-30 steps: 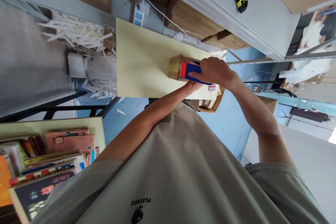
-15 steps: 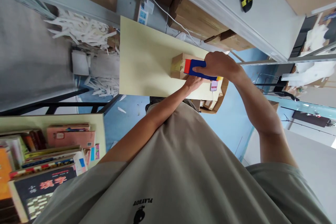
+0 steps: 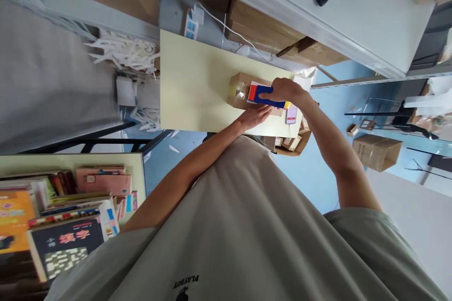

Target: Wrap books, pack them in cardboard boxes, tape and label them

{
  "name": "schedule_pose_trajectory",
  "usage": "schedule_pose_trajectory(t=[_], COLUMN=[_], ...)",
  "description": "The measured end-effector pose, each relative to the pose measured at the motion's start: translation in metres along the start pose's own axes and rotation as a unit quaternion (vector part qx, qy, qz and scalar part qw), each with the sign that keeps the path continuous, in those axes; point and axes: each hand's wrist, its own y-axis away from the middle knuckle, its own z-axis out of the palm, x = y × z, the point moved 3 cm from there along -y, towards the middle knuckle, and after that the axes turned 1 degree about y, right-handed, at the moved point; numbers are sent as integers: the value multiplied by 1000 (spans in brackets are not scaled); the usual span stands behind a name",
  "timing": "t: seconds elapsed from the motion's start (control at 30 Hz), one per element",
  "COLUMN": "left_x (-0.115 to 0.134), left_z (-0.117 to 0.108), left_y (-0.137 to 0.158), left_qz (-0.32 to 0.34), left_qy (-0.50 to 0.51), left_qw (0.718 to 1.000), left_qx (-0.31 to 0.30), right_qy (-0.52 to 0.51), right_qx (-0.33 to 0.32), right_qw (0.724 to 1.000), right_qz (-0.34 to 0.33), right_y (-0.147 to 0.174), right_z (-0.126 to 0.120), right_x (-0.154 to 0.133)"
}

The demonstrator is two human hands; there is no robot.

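Brown, taped cardboard box on pale-yellow rectangular counter, right hand gripping blue-and-red block-shaped tool over it, left hand, grip unclear, now shifted towards its taped end, seemingly steadying it.

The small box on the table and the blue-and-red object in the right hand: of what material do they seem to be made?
Box: cardboard, by its dull brown faces; the glints at its end suggest clear plastic tape. Blue-and-red object: perhaps plastic, by its even, strong colours, though coated card stays possible.
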Motion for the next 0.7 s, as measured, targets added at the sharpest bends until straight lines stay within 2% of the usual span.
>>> schedule_pose_trajectory(t=[0.07,0.13,0.2,0.23,0.27,0.4,0.5,0.57,0.63,0.7], left_x=[-1,-11,-30,-38,-47,-73,-80,-83,-85,-88], left_z=[-8,-25,-45,-52,-57,-58,-51,-49,-50,-54], left_y=[21,46,69,76,78,63,53,50,50,50], left_qz=[-14,-107,-257,-307,-340,-404,-446,-466,-481,-489], left_qy=[21,33,31,32,38,77,92,95,92,90], left_qw=[998,976,908,878,859,820,772,752,742,739], left_qx=[64,187,329,365,380,397,443,457,458,455], right_qy=[-11,-23,-33,-37,-41,-66,-84,-93,-100,-106], right_qx=[3,5,6,10,14,36,39,40,39,31], right_qw=[1000,999,998,998,997,992,989,987,984,983], right_qz=[-18,-33,-48,-58,-69,-103,-115,-128,-142,-146], right_y=[-5,-10,-15,-18,-21,-29,-31,-28,-21,-11], right_z=[3,7,13,16,19,27,28,27,26,30], right_x=[4,9,15,17,20,22,19,21,36,71])
